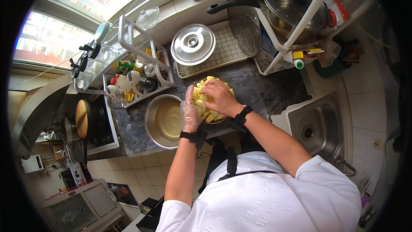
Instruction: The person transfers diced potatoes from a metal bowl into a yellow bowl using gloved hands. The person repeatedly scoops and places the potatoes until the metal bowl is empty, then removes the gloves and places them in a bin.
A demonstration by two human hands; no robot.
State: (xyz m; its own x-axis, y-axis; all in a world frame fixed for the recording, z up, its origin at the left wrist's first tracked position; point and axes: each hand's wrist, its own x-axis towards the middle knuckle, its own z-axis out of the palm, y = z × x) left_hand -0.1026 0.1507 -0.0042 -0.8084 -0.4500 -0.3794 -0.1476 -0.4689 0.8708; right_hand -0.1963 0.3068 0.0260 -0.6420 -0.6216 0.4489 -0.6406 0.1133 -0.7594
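Observation:
A round bowl (215,122) heaped with pale yellow chunks, likely cut potato (210,117), sits on the counter before me. My left hand (191,112) wears a clear plastic glove and is held edge-on at the bowl's left side, fingers straight, with nothing visible in it. Over the heap is my right hand (222,98), bare, its fingers bent down among the chunks. Whether those fingertips grip a piece is hidden. Left of the bowl, partly behind my left hand, stands a metal basin (150,111) of cloudy yellowish liquid (165,120).
A white rack (165,80) of bottles and jars stands at the back left. Behind the bowl, a lidded pot (193,43) rests on a dotted tray (222,43). To the right are a shelf with a steel pot (294,13) and a sink (322,119). A stove (103,129) lies left.

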